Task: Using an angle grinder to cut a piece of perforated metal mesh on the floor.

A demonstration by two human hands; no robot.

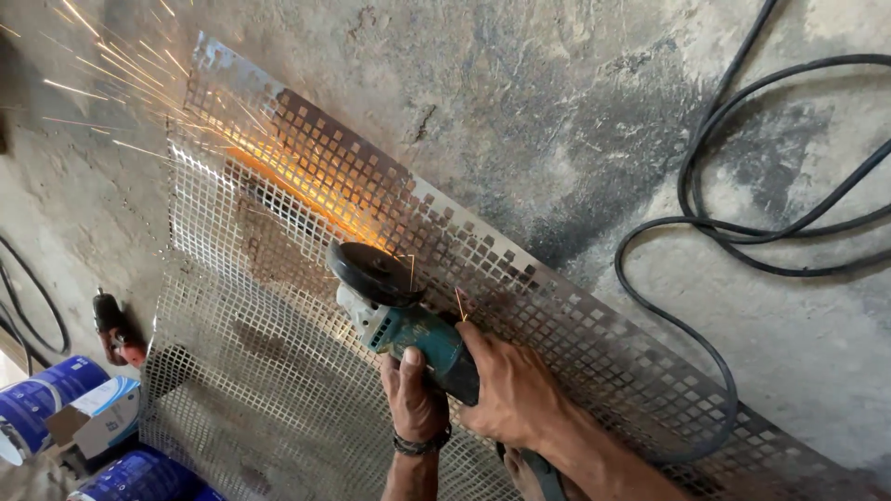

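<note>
Both my hands grip a teal angle grinder [413,329] over a perforated metal sheet [278,306] lying on the concrete floor. My left hand [413,394] wraps the grinder's body from the left, a dark band at its wrist. My right hand [506,390] holds the body from the right and behind. The grinder's black disc [369,269] touches the sheet near its upper strip. Orange sparks [139,93] stream away toward the upper left along the cut line.
A black cable [715,232] loops over the floor at right and runs under the sheet's edge. At lower left lie blue cylindrical containers [42,404], a small cardboard box [97,417] and another small power tool [113,325].
</note>
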